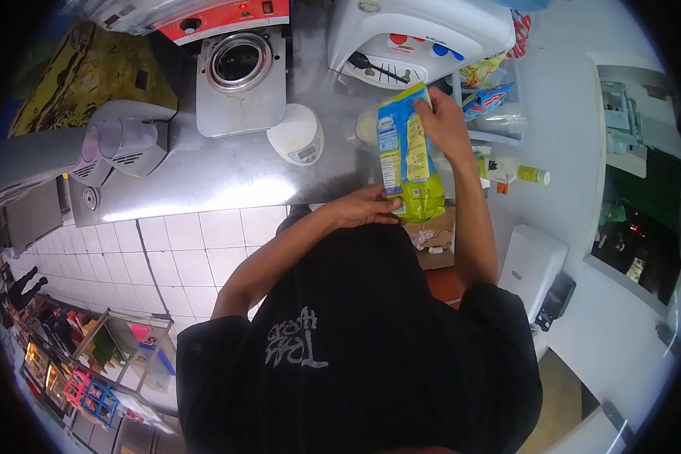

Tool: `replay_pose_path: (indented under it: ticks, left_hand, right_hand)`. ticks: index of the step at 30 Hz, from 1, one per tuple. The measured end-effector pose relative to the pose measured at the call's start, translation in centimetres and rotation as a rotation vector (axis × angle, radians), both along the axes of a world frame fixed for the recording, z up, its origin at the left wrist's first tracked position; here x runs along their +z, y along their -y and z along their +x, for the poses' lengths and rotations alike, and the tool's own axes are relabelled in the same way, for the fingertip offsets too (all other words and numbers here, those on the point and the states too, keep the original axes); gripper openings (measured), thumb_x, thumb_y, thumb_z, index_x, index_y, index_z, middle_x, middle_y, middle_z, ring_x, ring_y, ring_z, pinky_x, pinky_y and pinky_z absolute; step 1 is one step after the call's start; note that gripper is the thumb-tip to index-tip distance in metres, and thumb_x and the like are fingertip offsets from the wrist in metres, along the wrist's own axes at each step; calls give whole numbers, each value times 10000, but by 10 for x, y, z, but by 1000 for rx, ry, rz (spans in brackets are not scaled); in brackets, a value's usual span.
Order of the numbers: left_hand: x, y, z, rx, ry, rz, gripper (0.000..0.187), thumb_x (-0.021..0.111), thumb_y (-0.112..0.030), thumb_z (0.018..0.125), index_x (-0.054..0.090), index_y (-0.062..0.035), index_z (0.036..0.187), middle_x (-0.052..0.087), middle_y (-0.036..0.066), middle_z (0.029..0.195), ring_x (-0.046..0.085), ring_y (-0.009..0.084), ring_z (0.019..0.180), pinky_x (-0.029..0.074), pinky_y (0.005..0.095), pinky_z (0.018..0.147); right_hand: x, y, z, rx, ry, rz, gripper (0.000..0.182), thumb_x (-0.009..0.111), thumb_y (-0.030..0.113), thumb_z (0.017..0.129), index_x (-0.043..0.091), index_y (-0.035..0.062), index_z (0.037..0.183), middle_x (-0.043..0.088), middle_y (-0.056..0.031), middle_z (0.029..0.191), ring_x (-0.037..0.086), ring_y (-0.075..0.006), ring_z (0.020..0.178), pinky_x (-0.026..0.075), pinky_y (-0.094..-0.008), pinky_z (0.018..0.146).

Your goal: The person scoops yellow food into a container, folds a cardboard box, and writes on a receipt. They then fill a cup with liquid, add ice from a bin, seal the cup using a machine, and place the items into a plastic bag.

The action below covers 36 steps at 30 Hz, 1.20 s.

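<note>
A green and blue printed pouch (pixel 410 155) is held upright between my two hands, over the near edge of the steel counter. My right hand (pixel 444 125) grips its upper right edge, fingers closed with the thumb in front. At the lower left corner, my left hand (pixel 361 208) pinches the pouch. Behind the pouch, partly covered by it, is a small pale round container (pixel 368 129). A white digital kitchen scale (pixel 295 135) stands to the left of the pouch; the reading on its display is too small to make out.
On the steel counter (pixel 227 178) stand a red-fronted sealing machine (pixel 238 68) and a white dispenser (pixel 424 38) with a black spoon on its tray. A clear bin (pixel 499 125) with packets is at right, near a green-capped bottle (pixel 533 175). An open cardboard box (pixel 436 253) sits below.
</note>
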State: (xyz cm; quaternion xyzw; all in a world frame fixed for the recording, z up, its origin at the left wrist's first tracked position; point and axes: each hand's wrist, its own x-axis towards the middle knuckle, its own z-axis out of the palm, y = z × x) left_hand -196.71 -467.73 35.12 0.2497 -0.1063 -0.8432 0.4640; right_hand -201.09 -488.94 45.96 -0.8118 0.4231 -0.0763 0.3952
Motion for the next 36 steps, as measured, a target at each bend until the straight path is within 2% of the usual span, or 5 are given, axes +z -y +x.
replay_pose_path:
  ticks: [16, 18, 25, 33, 36]
  left_hand:
    - [-32, 11, -3, 46, 556, -111, 574, 680, -195, 927, 393, -17, 1391, 563, 133, 1312, 552, 265, 1219, 480, 380, 1002]
    - [-40, 13, -4, 166, 857, -184, 581, 699, -179, 905, 403, 3, 1370, 585, 170, 1277, 560, 267, 1200, 471, 396, 996]
    - [-32, 24, -6, 239, 1112, -117, 596, 717, -205, 902, 411, -5, 1372, 577, 154, 1293, 572, 251, 1177, 461, 398, 1003]
    - [-73, 15, 16, 169, 888, -116, 632, 769, -248, 849, 429, -77, 1354, 567, 176, 1287, 610, 281, 1104, 511, 379, 893]
    - [-92, 8, 35, 143, 1175, 16, 752, 825, -267, 781, 403, -52, 1366, 531, 209, 1299, 596, 296, 1103, 519, 372, 875]
  right_hand:
    - [6, -10, -78, 106, -38, -161, 237, 612, 227, 957, 622, -7, 995, 567, -73, 683, 522, -139, 602, 429, -302, 579]
    - [14, -13, -90, -144, -18, 269, 252, 620, 216, 964, 607, -34, 994, 612, -110, 697, 632, -172, 589, 495, -291, 550]
    - [-17, -19, -147, -370, 421, 460, 331, 606, 252, 989, 602, -46, 1133, 656, -114, 828, 686, -187, 668, 575, -292, 635]
    - [39, 4, -214, -574, 517, 103, 360, 593, 307, 992, 611, -39, 1089, 673, -124, 834, 684, -190, 722, 564, -325, 706]
    - [94, 40, -216, -605, 505, -121, 394, 599, 331, 986, 610, -48, 1091, 666, -124, 820, 679, -193, 746, 562, -336, 755]
